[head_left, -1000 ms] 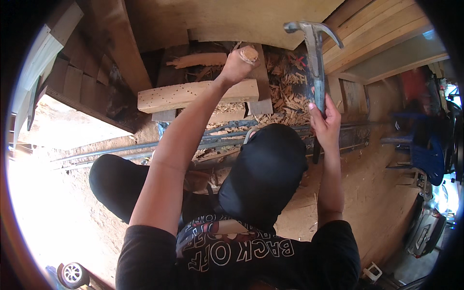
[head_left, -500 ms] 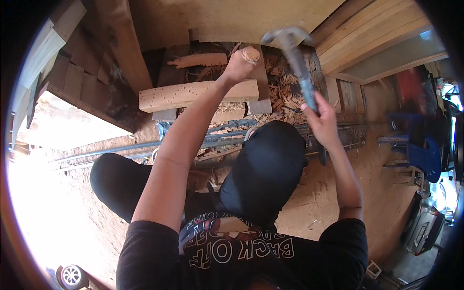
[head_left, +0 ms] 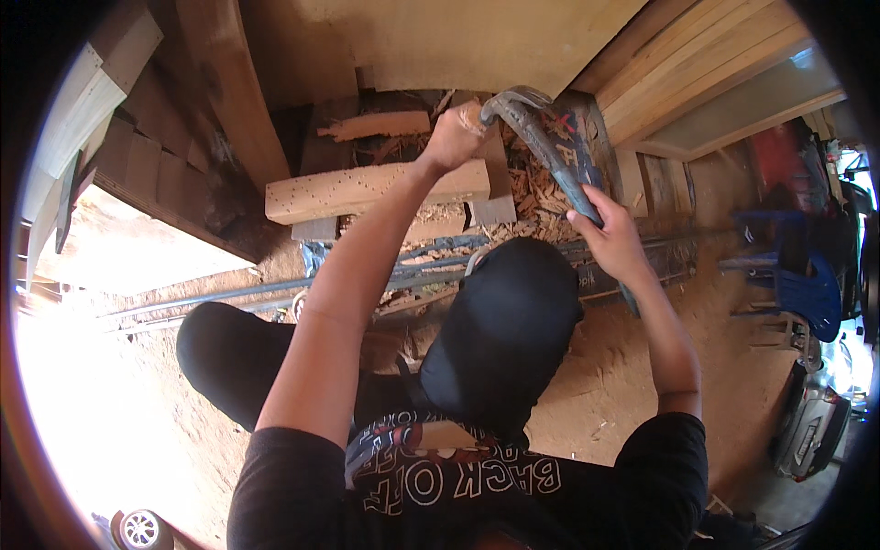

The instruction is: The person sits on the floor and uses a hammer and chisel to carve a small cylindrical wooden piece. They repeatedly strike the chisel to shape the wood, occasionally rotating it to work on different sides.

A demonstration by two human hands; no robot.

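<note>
My left hand (head_left: pixel 453 142) is closed around a round wooden handle (head_left: pixel 474 116) with a frayed top end; whatever lies below the fist is hidden. In my right hand (head_left: pixel 612 240) is a claw hammer (head_left: pixel 543 149), gripped along its blue-grey handle. The hammer's head is at the top of the wooden handle and appears to touch it. Just under my left wrist lies a pale wooden beam (head_left: pixel 353 191) dotted with rows of small dark marks. Behind it rests a rough strip of split wood (head_left: pixel 376 125).
Wood chips (head_left: pixel 543 200) litter the work area. A large wooden panel (head_left: pixel 440 41) stands at the far side, with a thick post (head_left: pixel 234 87) to the left. Long pipes (head_left: pixel 220 298) run before my knees. Blue plastic chairs (head_left: pixel 807 289) stand at right.
The hammer has swung down and left, bringing its head onto the wooden handle's end. My left hand keeps its grip, shifted slightly lower in view.
</note>
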